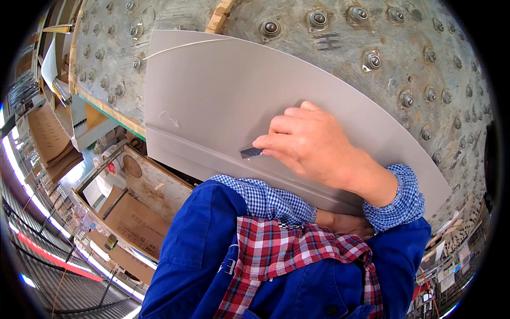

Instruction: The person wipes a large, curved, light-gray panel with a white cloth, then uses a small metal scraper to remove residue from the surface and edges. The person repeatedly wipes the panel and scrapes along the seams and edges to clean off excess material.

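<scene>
A large light grey panel [212,80] with one curved edge lies in front of me, a raised ridge running along its near side. My right hand [308,141] is over the panel, its fingers closed in a pinch on a small dark flat rectangular piece [251,153]. The piece is close to the ridge; a few pale bits are beside it. My left arm crosses in front of my body to the right. My left hand [350,224] is at the panel's near edge, below the right cuff, its fingers mostly hidden.
The panel rests on a worn metal table [340,53] studded with ball rollers [318,20]. A thin pale strand [186,44] and a curled shaving [170,118] lie on the panel. At left, below table level, stands an open wooden box [135,170] with cardboard [133,220] inside.
</scene>
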A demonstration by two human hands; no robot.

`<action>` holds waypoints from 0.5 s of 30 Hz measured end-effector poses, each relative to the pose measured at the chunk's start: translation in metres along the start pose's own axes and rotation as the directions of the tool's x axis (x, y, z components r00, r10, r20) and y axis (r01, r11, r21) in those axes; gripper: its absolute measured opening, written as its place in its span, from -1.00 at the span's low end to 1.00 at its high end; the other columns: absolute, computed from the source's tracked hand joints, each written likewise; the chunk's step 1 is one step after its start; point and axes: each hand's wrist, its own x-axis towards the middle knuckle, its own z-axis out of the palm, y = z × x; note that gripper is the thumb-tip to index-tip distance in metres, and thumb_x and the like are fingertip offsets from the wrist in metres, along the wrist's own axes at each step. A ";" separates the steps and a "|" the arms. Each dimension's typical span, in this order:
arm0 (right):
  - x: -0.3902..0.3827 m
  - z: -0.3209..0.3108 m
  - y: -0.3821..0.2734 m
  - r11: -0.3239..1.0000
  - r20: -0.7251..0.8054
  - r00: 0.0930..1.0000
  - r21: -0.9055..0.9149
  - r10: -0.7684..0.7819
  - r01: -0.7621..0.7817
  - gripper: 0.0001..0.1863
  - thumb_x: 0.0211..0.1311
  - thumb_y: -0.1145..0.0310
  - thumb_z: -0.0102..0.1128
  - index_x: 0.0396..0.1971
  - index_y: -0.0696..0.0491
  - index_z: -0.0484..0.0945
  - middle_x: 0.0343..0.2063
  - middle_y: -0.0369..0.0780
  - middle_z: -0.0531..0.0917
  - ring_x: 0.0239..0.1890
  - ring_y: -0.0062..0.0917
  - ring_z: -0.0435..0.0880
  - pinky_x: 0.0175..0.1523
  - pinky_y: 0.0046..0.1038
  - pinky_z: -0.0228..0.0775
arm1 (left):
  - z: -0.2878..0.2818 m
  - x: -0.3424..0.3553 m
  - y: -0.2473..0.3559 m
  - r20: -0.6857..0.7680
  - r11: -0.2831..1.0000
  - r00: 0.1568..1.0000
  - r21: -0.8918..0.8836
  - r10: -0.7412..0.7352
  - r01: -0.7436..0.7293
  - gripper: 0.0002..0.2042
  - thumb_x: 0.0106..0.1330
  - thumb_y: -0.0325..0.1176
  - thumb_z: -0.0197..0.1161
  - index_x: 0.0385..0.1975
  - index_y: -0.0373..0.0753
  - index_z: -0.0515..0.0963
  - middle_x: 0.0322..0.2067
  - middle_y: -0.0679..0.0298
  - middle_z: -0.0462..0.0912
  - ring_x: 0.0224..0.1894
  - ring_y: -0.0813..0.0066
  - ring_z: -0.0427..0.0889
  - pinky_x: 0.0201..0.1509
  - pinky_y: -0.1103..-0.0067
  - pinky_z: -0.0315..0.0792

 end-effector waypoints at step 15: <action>-0.010 -0.024 0.006 0.999 0.190 0.981 0.041 -0.027 0.019 -0.89 -0.03 0.40 0.29 -0.43 -0.03 0.67 -0.61 -0.37 0.45 -0.48 -0.53 0.45 -0.29 -0.47 0.20 | 0.001 0.001 0.001 -0.341 0.992 0.935 0.103 0.100 -0.069 -0.88 0.14 -0.43 0.04 -0.42 -0.33 0.46 -0.36 0.15 0.54 -0.24 0.24 0.55 -0.11 0.43 0.46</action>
